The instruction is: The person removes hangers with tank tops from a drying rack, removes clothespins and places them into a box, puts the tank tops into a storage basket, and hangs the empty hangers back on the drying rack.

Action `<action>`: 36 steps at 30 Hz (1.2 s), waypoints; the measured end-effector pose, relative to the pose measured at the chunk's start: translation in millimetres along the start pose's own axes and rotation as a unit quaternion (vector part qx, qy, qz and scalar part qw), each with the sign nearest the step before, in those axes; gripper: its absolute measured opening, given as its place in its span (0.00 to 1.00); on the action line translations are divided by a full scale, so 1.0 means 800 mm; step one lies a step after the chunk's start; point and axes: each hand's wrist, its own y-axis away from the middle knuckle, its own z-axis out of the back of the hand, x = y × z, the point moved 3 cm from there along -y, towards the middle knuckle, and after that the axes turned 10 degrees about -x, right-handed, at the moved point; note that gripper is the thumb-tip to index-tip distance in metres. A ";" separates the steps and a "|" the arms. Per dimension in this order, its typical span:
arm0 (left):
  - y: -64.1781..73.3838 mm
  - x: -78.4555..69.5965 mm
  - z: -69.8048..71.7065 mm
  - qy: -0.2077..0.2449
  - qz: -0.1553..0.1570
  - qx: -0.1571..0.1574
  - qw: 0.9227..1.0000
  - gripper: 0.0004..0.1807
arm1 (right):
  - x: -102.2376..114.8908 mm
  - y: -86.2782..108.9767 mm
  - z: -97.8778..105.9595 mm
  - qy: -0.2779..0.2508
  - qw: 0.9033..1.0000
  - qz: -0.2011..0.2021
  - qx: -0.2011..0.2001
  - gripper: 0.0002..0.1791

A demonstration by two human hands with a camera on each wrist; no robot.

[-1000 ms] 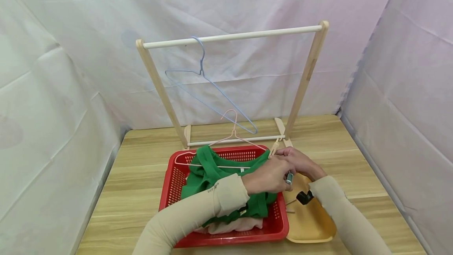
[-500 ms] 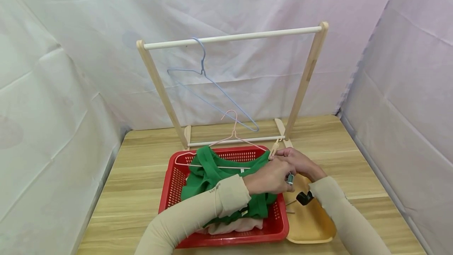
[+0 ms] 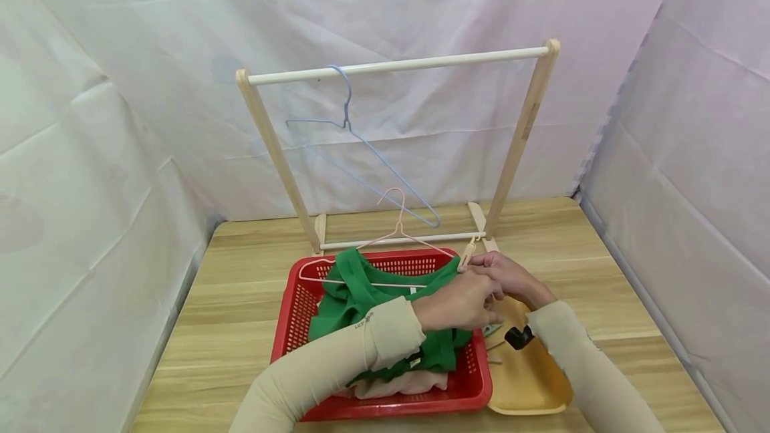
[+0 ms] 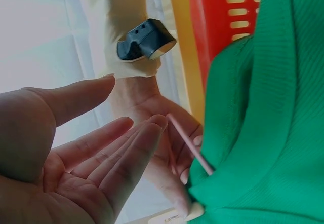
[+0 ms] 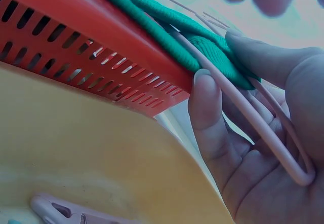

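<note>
A green knit garment [image 3: 361,299] lies over a red basket [image 3: 385,411], with a pink hanger [image 3: 400,219] threaded into its neckline. My right hand [image 3: 508,274] pinches the hanger's end and the garment's shoulder between thumb and fingers, as the right wrist view shows closely. A cream clothespin [image 3: 466,254] with a small hook stands at that shoulder, beside the right fingertips. My left hand [image 4: 109,153] has its fingers extended and the thumb apart, fingertips right by the hanger's end. Below it, a grey-green clothespin [image 3: 492,329] lies at the yellow tray's edge.
The yellow tray [image 3: 529,393] sits right of the basket and holds a pink clothespin [image 5: 76,213]. Behind stands a wooden rack [image 3: 397,64] with a blue hanger [image 3: 385,160] on its rod. Pale cloth [image 3: 400,385] lies under the green garment.
The grey-green clothespin has left my left hand and lies lower, by the tray; the left fingers have loosened. My right hand keeps its hold. The blue hanger has swung slightly.
</note>
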 end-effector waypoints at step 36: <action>0.070 0.089 0.107 0.095 0.113 -0.076 0.986 0.13 | 0.003 -0.002 -0.001 -0.011 1.000 -0.012 0.022 0.19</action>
